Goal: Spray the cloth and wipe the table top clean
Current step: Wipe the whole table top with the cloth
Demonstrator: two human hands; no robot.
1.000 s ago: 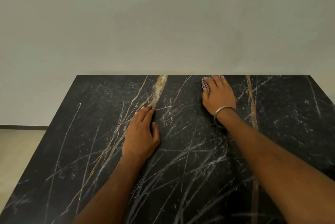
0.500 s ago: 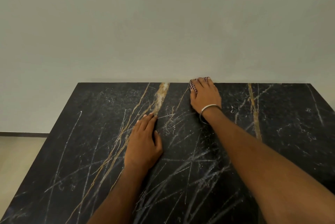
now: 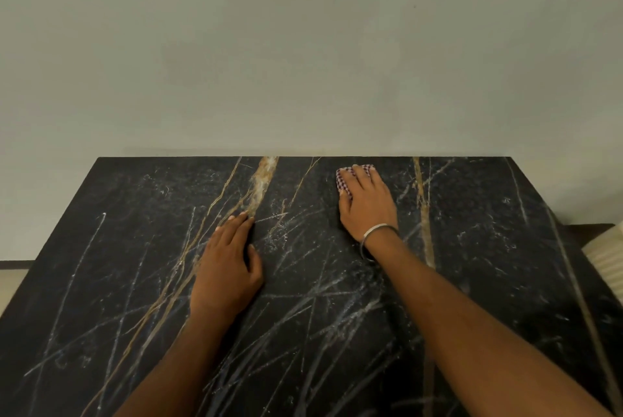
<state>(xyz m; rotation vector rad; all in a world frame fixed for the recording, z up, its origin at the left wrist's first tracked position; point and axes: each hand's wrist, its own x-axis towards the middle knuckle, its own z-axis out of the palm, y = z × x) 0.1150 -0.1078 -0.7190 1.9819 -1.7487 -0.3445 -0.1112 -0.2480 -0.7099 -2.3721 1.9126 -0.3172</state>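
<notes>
A pale grey-green wall point(image 3: 303, 45) fills the upper half of the view, plain and unmarked. Below it lies the table top point(image 3: 135, 248), a black marble slab crossed by white and gold veins, its far edge set against the wall. A broad rusty-gold streak point(image 3: 261, 184) runs from that far edge toward the middle of the slab. At the right border a ribbed, cream-coloured object point(image 3: 606, 254) shows beside the table; what it is cannot be told.

Two bare forearms reach in from the bottom. The left hand point(image 3: 229, 268) lies flat, palm down, on the marble near the centre — fingers together and stretched forward, holding nothing. The right hand point(image 3: 367, 204) is pressed down close to the far edge, fingers spread flat over the cloth point(image 3: 344, 182), a small red-and-white checked piece that peeks out under and beside the fingertips — most of it is hidden beneath the palm. A thin silver bangle point(image 3: 377, 231) circles the right wrist.
</notes>
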